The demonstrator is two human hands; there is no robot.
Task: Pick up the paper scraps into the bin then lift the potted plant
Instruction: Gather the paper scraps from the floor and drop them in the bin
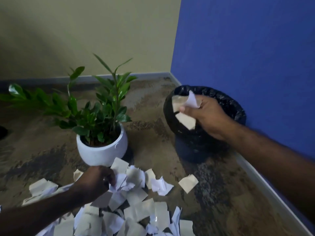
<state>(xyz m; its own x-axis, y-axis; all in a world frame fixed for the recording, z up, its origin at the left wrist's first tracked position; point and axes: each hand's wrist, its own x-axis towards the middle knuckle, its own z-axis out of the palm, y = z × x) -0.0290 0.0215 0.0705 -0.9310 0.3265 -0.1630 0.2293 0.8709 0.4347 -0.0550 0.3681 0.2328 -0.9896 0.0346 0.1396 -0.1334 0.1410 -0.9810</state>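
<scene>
Paper scraps (136, 217) heaped on floor at near edge. Left hand (95, 180) clenched on scraps beside potted plant (102, 143). Right hand (209, 114) grips scraps over bin (238, 106) in wall corner; bare carpet (150, 126) between.

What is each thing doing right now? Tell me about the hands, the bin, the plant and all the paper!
Right hand: closed on paper scraps, held over the bin's opening.
Left hand: gripping crumpled scraps in the pile.
Bin: upright, open, lined with a black bag.
Potted plant: upright on the floor, not lifted yet.
Paper pile: spread on the floor, many scraps left.
</scene>
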